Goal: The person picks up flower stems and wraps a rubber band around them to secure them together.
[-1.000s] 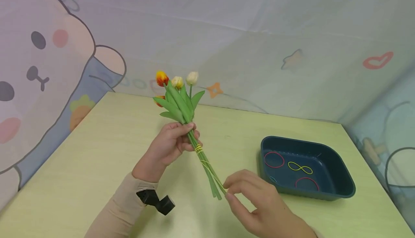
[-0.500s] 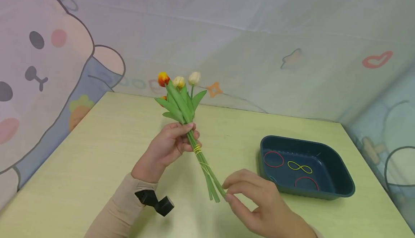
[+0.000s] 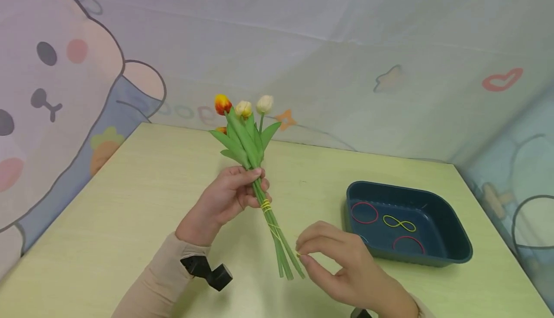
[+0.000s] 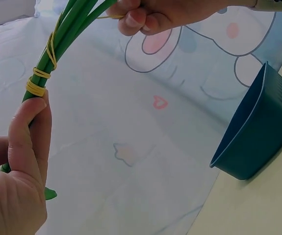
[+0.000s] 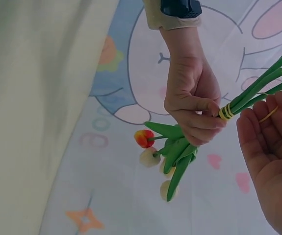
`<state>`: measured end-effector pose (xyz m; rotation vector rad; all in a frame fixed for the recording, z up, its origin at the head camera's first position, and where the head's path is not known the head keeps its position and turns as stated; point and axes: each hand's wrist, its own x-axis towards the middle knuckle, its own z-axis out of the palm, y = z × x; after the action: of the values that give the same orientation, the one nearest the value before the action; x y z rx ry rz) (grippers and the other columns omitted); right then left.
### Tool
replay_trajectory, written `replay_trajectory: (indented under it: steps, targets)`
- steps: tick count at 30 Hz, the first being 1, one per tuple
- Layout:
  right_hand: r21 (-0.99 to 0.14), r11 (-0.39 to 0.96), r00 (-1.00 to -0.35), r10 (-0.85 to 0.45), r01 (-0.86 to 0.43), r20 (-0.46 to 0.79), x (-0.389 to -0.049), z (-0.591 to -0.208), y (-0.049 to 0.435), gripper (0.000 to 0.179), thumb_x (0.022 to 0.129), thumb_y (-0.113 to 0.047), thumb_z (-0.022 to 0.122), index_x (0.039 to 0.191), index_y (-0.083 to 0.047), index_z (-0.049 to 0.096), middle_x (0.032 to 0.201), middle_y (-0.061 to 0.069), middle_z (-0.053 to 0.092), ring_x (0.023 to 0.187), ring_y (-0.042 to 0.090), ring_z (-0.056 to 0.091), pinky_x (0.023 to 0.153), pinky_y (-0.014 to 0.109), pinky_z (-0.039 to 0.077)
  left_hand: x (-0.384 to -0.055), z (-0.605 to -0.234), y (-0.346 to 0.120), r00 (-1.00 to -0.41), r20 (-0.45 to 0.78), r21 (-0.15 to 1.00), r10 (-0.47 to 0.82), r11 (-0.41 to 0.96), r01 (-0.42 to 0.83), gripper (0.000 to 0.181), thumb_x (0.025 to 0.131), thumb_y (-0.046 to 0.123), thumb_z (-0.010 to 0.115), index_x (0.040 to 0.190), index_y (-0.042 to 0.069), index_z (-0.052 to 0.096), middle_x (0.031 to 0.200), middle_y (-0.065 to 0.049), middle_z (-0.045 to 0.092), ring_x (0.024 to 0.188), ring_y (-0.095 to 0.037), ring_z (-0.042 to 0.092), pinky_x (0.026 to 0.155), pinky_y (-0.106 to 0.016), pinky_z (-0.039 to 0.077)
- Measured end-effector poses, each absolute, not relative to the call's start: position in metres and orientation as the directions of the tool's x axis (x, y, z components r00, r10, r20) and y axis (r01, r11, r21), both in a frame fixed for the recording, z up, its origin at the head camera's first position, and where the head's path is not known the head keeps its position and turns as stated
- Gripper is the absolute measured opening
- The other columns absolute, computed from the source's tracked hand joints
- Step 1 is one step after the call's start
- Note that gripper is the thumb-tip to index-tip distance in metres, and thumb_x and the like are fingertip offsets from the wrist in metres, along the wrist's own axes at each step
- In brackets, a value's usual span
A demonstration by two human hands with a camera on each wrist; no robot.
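My left hand (image 3: 229,193) grips a bunch of tulips (image 3: 245,140) just under the leaves, heads up and stems slanting down to the right. The heads are orange-red, pale yellow and white. A yellow rubber band (image 4: 35,88) is wound several times round the stems below that hand, and a looser strand crosses farther down. Close beside the stem ends, my right hand (image 3: 342,265) pinches a stretched part of the band between thumb and fingertips. In the right wrist view, the yellow strand (image 5: 269,114) shows against the right fingers.
A dark blue basin (image 3: 454,231) stands at the right of the pale table (image 3: 108,212). Inside it lie red rubber bands (image 3: 364,213), a twisted yellow rubber band (image 3: 399,223) and a bit of blue. A printed cloth (image 3: 320,68) hangs behind the table.
The flower heads have shifted slightly right and the stem ends down. My right fingertips, earlier at the end of a stem, are now off it with the yellow band between them.
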<state>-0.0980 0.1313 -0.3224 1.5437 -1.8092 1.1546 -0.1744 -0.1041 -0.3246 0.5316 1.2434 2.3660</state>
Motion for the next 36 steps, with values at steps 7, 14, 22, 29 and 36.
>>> replay_trajectory:
  steps: [7,14,22,29,36]
  targets:
    - [-0.37,0.028,-0.332,-0.512,-0.929,0.792,-0.104,-0.33,0.129,0.009,0.096,-0.006,0.057,0.091,-0.006,0.065,0.086,0.005,0.062,0.081,0.014,0.06,0.074,0.02,0.054,-0.167,-0.324,-0.097,-0.811,0.12,0.867,0.573,-0.459,-0.195,0.019,0.101,0.007,0.046,0.086,0.005,0.058,0.076,-0.002,0.064,0.07,-0.015,0.071,0.063,-0.02,0.059]
    - [-0.401,0.054,-0.371,-0.507,-0.915,0.778,-0.113,-0.336,0.125,0.007,0.093,-0.004,0.06,0.092,-0.006,0.067,0.087,0.006,0.065,0.081,0.015,0.062,0.076,0.02,0.055,-0.162,-0.326,-0.087,-0.802,0.075,0.905,0.592,-0.378,-0.194,0.024,0.101,0.006,0.044,0.085,0.006,0.061,0.075,-0.001,0.062,0.068,-0.012,0.069,0.063,-0.021,0.06]
    - [-0.483,0.174,-0.506,-0.452,-0.858,0.735,-0.121,-0.341,0.122,0.022,0.08,0.01,0.065,0.089,-0.01,0.069,0.088,0.003,0.068,0.082,0.014,0.064,0.079,0.021,0.055,-0.16,-0.329,-0.079,-0.794,0.055,0.929,0.606,-0.322,-0.182,0.028,0.102,0.006,0.042,0.083,0.006,0.063,0.074,0.001,0.063,0.063,-0.005,0.066,0.061,-0.019,0.059]
    - [-0.625,0.063,-0.581,-0.45,-0.778,0.678,-0.119,-0.347,0.128,0.023,0.076,0.016,0.068,0.085,-0.005,0.072,0.084,0.009,0.07,0.081,0.016,0.067,0.078,0.025,0.058,-0.161,-0.329,-0.079,-0.823,0.05,0.953,0.565,-0.275,-0.131,0.02,0.101,0.007,0.044,0.089,0.004,0.06,0.075,0.002,0.063,0.067,-0.008,0.067,0.061,-0.02,0.059]
    - [-0.625,0.009,-0.539,-0.516,-0.78,0.665,-0.117,-0.351,0.135,0.026,0.075,0.017,0.069,0.088,-0.005,0.073,0.088,0.009,0.07,0.083,0.018,0.067,0.078,0.027,0.058,-0.162,-0.333,-0.079,-0.847,0.028,0.966,0.53,-0.232,-0.113,0.02,0.1,0.007,0.048,0.102,-0.011,0.058,0.076,0.0,0.064,0.069,-0.01,0.066,0.065,-0.024,0.06]
